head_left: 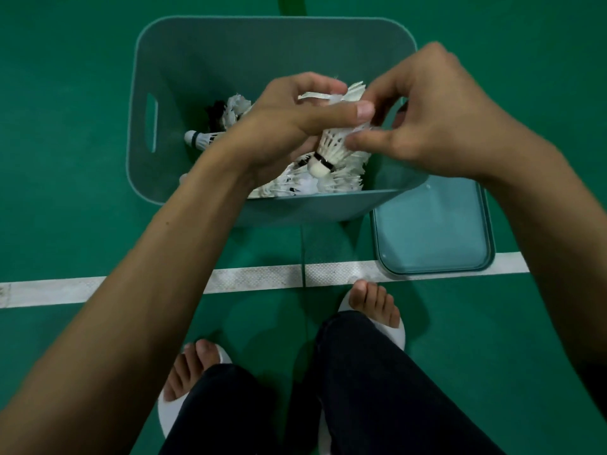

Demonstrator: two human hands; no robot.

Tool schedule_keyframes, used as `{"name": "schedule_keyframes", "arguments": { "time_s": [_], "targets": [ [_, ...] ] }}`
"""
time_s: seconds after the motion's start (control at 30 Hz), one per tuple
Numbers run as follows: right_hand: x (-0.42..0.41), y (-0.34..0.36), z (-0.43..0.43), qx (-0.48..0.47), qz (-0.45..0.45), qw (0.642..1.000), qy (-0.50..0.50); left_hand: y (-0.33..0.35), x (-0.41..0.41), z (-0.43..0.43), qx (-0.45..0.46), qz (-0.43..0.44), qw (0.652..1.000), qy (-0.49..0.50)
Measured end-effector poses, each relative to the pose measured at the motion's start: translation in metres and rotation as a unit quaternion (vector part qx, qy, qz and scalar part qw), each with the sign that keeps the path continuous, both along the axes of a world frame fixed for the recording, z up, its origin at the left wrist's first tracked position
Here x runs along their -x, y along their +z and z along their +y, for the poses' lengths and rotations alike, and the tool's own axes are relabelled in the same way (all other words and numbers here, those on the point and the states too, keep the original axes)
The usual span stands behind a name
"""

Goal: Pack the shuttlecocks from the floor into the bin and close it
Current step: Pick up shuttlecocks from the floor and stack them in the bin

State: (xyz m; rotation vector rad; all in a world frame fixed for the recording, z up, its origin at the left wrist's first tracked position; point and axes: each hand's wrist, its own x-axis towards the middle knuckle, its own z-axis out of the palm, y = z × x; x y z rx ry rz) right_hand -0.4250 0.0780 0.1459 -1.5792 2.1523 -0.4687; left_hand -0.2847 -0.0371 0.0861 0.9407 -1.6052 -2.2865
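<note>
A teal plastic bin (203, 60) stands open on the green floor, with several white feather shuttlecocks (230, 110) lying inside. Over the bin my left hand (289, 123) grips a white shuttlecock (331, 146), cork end pointing down toward me, thumb laid across its feathers. My right hand (437, 126) pinches the feather skirt of that same shuttlecock from the right. The bin's teal lid (433, 224) lies flat on the floor at the bin's near right corner.
A white court line (98, 287) crosses the floor in front of the bin, under the lid's near edge. My two feet in white slides (374, 310) stand just behind the line. A handle slot (151, 123) pierces the bin's left wall.
</note>
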Motion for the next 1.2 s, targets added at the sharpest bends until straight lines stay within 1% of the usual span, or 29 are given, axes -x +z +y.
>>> {"name": "schedule_keyframes", "arguments": {
  "time_s": [0.03, 0.07, 0.1, 0.13, 0.17, 0.2, 0.23, 0.27, 0.3, 0.33, 0.4, 0.57, 0.63, 0.7, 0.83, 0.97, 1.03, 1.1, 1.2],
  "targets": [
    [0.003, 0.003, 0.002, 0.000, 0.019, 1.000, -0.011, -0.001, 0.004, 0.001, 0.007, -0.007, 1.000, 0.002],
    [0.006, 0.006, 0.003, -0.008, 0.045, 0.999, -0.023, -0.002, 0.007, 0.002, 0.036, -0.026, 0.999, 0.005],
    [0.010, 0.008, 0.004, -0.021, 0.079, 0.996, -0.031, -0.003, 0.010, 0.002, 0.093, -0.057, 0.994, 0.001],
    [0.012, 0.008, 0.004, -0.035, 0.117, 0.992, -0.037, -0.006, 0.013, 0.001, 0.180, -0.093, 0.979, -0.014],
    [0.013, 0.007, 0.003, -0.051, 0.150, 0.986, -0.044, -0.010, 0.016, -0.001, 0.284, -0.124, 0.949, -0.051],
    [0.012, 0.005, 0.001, -0.070, 0.176, 0.980, -0.054, -0.011, 0.020, -0.001, 0.375, -0.151, 0.907, -0.118],
    [0.009, 0.003, -0.001, -0.088, 0.189, 0.976, -0.065, -0.012, 0.023, 0.001, 0.445, -0.178, 0.856, -0.193],
    [0.006, 0.001, -0.003, -0.102, 0.196, 0.972, -0.076, -0.013, 0.028, 0.003, 0.482, -0.196, 0.814, -0.256],
    [0.002, -0.001, -0.004, -0.113, 0.198, 0.970, -0.087, -0.013, 0.032, 0.007, 0.495, -0.213, 0.788, -0.296],
    [-0.002, -0.003, -0.006, -0.122, 0.198, 0.967, -0.100, -0.014, 0.036, 0.010, 0.508, -0.223, 0.771, -0.314],
    [-0.009, -0.008, -0.008, -0.138, 0.197, 0.963, -0.120, -0.018, 0.042, 0.015, 0.531, -0.234, 0.751, -0.315],
    [-0.018, -0.017, -0.005, -0.164, 0.178, 0.960, -0.143, -0.026, 0.041, 0.012, 0.561, -0.234, 0.738, -0.293],
    [-0.018, -0.018, -0.005, -0.159, 0.170, 0.961, -0.152, -0.024, 0.034, 0.006, 0.566, -0.228, 0.742, -0.278],
    [-0.018, -0.018, -0.008, -0.168, 0.129, 0.964, -0.162, -0.023, 0.027, 0.000, 0.565, -0.220, 0.750, -0.263],
    [-0.015, -0.028, -0.010, -0.189, 0.020, 0.960, -0.206, -0.025, 0.016, -0.005, 0.511, -0.206, 0.795, -0.253],
    [-0.010, -0.032, -0.008, -0.189, -0.072, 0.947, -0.248, -0.032, 0.009, -0.005, 0.486, -0.181, 0.828, -0.214],
    [-0.006, -0.035, -0.012, -0.191, -0.108, 0.944, -0.247, -0.032, 0.006, -0.006, 0.473, -0.166, 0.842, -0.201],
    [-0.008, -0.040, -0.019, -0.207, -0.111, 0.948, -0.213, -0.032, 0.004, -0.008, 0.472, -0.157, 0.844, -0.201],
    [-0.015, -0.047, -0.029, -0.254, -0.058, 0.952, -0.163, -0.037, 0.006, -0.009, 0.476, -0.170, 0.830, -0.234]
  ]
}}
